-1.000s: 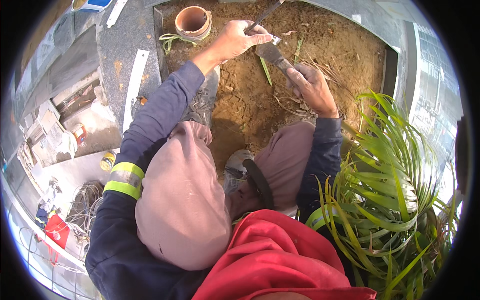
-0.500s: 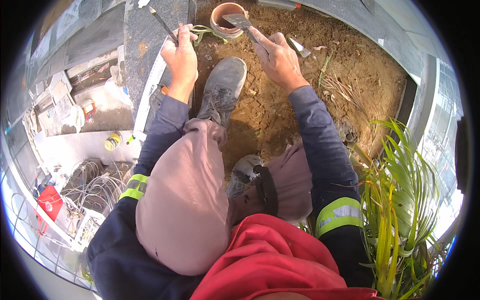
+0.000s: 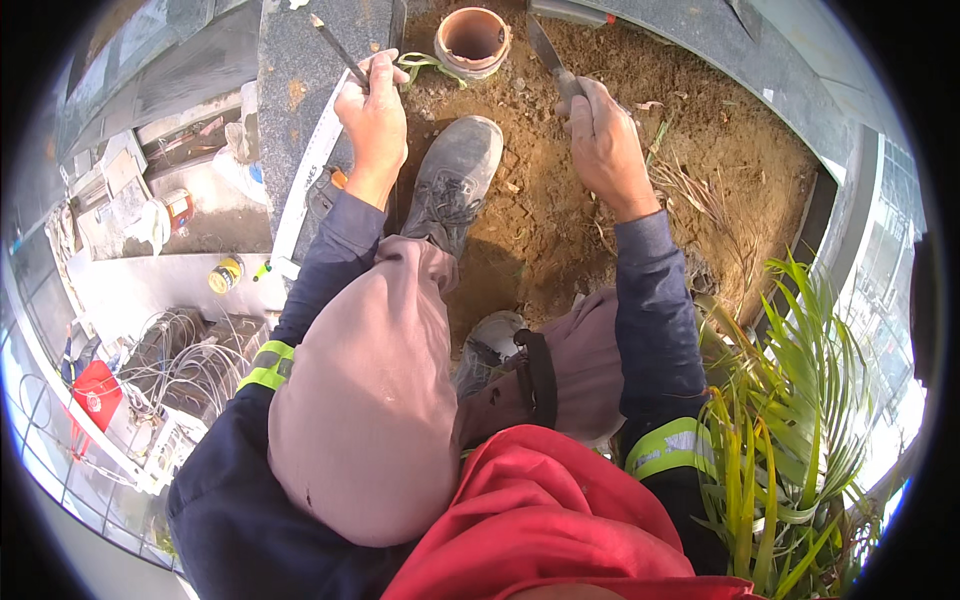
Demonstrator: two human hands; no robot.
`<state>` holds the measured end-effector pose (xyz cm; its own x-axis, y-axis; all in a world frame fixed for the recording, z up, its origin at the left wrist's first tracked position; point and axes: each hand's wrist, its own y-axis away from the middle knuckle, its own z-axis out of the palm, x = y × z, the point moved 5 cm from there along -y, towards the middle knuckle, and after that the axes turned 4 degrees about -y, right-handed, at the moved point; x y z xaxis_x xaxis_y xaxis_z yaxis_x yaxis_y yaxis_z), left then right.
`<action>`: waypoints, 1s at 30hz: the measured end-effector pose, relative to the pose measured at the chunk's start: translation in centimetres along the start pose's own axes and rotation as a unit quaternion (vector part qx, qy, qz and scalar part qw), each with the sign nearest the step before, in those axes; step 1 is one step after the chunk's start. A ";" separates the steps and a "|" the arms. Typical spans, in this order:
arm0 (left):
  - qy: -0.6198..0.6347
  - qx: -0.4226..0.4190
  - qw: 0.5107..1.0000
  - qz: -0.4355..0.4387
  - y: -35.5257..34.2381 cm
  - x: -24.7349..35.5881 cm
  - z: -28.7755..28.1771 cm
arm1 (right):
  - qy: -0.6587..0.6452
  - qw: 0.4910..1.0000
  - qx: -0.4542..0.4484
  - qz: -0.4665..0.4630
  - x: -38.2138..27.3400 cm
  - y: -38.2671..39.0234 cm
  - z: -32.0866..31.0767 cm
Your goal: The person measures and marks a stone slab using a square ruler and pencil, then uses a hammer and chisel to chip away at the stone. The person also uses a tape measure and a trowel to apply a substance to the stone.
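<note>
My left hand [image 3: 374, 125] is closed round a dark pencil [image 3: 338, 48] whose pale tip points up and to the left. Beneath that hand, along the grey stone slab [image 3: 285, 75], lies a long white ruler-like strip [image 3: 308, 180]; whether the fingers touch it is unclear. Over the brown soil, my right hand [image 3: 608, 145] grips the handle of a putty knife [image 3: 546, 48], its metal blade pointing away and seen nearly edge-on. Between the hands, farther off, a round terracotta pot [image 3: 473, 45] sits in the soil, open end up, with a green leaf strip [image 3: 425, 66] beside it.
My grey shoe [image 3: 455, 180] stands on the soil between my arms. Leafy palm fronds [image 3: 800, 400] crowd the right side. At left are a yellow tin [image 3: 226, 275], tangled wires [image 3: 185, 370] and a red flag-like piece [image 3: 97, 395]. A stone edge [image 3: 740, 90] bounds the soil.
My right hand has moved right and slightly down, drawing the putty knife away from the pot's rim and turning its blade edge-on. My left hand still holds the pencil; the view has shifted slightly.
</note>
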<state>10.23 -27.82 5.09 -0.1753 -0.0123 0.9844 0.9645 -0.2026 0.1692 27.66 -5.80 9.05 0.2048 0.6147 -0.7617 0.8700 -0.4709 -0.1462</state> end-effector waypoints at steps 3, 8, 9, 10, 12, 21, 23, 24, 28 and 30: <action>0.009 -0.008 1.000 0.000 0.1 0.7 -0.3 | -0.107 0.980 -0.122 0.115 1.6 -2.2 1.8; 0.028 0.008 1.000 -0.007 0.5 0.3 -1.2 | -0.042 0.966 -0.236 0.099 5.3 -1.6 3.7; 0.020 0.016 1.000 -0.006 0.4 0.7 -1.7 | 0.006 0.960 -0.269 0.077 6.2 -1.4 3.0; 0.010 0.022 1.000 -0.012 0.8 0.7 -2.2 | 0.052 0.950 -0.302 0.050 7.1 -1.2 2.6; 0.000 0.036 0.999 -0.008 0.2 0.6 -2.7 | 0.188 0.864 -0.445 0.143 9.2 -0.4 0.6; 0.012 0.013 1.000 -0.022 0.8 0.2 -0.8 | 0.058 0.945 -0.283 0.157 1.8 -2.7 1.5; 0.025 -0.020 0.999 -0.043 0.7 0.5 -1.4 | 0.117 0.915 -0.346 0.170 2.6 -1.0 0.8; 0.019 -0.058 0.996 -0.072 1.1 0.6 -1.6 | 0.143 0.907 -0.362 0.161 2.9 1.2 -0.3; -0.048 -0.133 0.989 -0.053 3.0 0.5 0.4 | -0.080 0.963 -0.164 0.200 2.1 0.3 -2.7; -0.066 -0.222 0.970 -0.077 3.7 0.8 2.3 | -0.318 0.884 -0.040 0.340 -1.3 -0.8 -1.6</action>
<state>14.13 -26.29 6.64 -0.2560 0.1714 0.9514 0.7432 -0.5944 0.3071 27.43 -5.18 11.14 0.4215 -0.2849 -0.8609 0.6761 -0.5339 0.5077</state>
